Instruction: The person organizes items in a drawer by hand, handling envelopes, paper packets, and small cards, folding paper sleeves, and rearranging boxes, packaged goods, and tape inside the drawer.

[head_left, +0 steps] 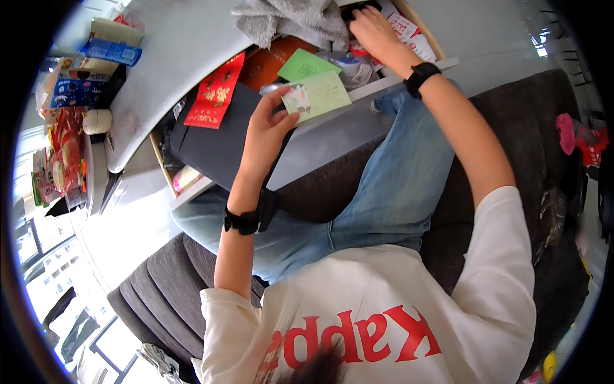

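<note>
My left hand (267,131) pinches a pale green card (326,96) with a small printed picture at its left end, thumb on top. The card is held above the front of an open drawer (441,64). In the drawer's far part, my right hand (374,31) has its fingers curled at a black item (358,9); what it is I cannot make out. A brighter green envelope (306,64) lies just behind the card. A red envelope with gold characters (216,93) rests on a dark grey flat case (220,137). A grey towel (291,22) covers part of the contents.
Red and white packets (406,29) and a clear plastic bag (358,69) lie in the drawer. Snack bags (67,150) and a small white round pot (97,121) stand at the left of the grey tabletop (173,38). A dark sofa (505,115) is beneath me.
</note>
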The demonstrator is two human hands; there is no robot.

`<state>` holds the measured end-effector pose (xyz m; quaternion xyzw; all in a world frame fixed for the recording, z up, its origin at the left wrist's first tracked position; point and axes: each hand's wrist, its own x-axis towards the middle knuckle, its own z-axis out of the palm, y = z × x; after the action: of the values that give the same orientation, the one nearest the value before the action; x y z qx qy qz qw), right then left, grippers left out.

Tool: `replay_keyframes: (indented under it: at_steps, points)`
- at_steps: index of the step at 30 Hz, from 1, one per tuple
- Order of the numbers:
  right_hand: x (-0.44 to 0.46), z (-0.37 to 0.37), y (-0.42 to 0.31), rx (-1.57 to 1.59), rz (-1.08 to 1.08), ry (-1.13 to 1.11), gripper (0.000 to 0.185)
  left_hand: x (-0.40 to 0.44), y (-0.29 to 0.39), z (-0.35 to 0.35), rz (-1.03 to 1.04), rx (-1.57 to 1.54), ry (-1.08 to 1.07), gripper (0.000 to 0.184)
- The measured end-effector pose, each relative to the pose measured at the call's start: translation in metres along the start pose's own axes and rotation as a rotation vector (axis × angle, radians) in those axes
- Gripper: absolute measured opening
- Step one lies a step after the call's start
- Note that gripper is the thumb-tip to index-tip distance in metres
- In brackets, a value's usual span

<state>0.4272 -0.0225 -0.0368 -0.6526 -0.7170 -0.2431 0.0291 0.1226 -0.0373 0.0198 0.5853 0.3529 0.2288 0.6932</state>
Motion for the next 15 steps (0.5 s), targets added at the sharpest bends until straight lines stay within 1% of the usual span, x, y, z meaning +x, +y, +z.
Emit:
replay_keyframes:
  at_steps: [1, 2, 5, 6, 9, 10, 13, 15]
  points:
    - [0.000, -0.001, -0.002, -0.020, -0.012, -0.073, 0.021, 0.000, -0.002, -0.001, 0.006, -0.004, -0.003, 0.046]
    - [0.001, 0.001, -0.007, -0.060, 0.018, -0.099, 0.018, 0.001, -0.003, -0.002, 0.015, -0.009, -0.007, 0.046]
    - [-0.003, -0.006, -0.018, -0.088, 0.006, -0.060, 0.017, 0.000, -0.004, -0.001, 0.025, 0.012, -0.016, 0.046]
    - [-0.002, -0.008, -0.022, -0.168, 0.004, -0.030, 0.015, 0.000, -0.003, -0.001, 0.028, 0.021, -0.014, 0.046]
    - [0.012, 0.007, -0.021, -0.163, 0.080, -0.234, 0.013, -0.001, -0.004, -0.003, 0.026, 0.039, -0.008, 0.047]
    - [0.012, 0.009, -0.019, -0.142, 0.052, -0.156, 0.011, -0.001, -0.004, -0.003, 0.018, 0.039, -0.004, 0.047]
    - [0.009, 0.010, -0.013, -0.098, 0.018, -0.289, 0.008, 0.000, -0.002, -0.002, 0.029, 0.031, -0.004, 0.047]
    - [-0.004, -0.036, -0.010, -0.073, -0.200, 0.158, 0.007, 0.000, -0.001, -0.002, 0.039, 0.049, -0.010, 0.047]
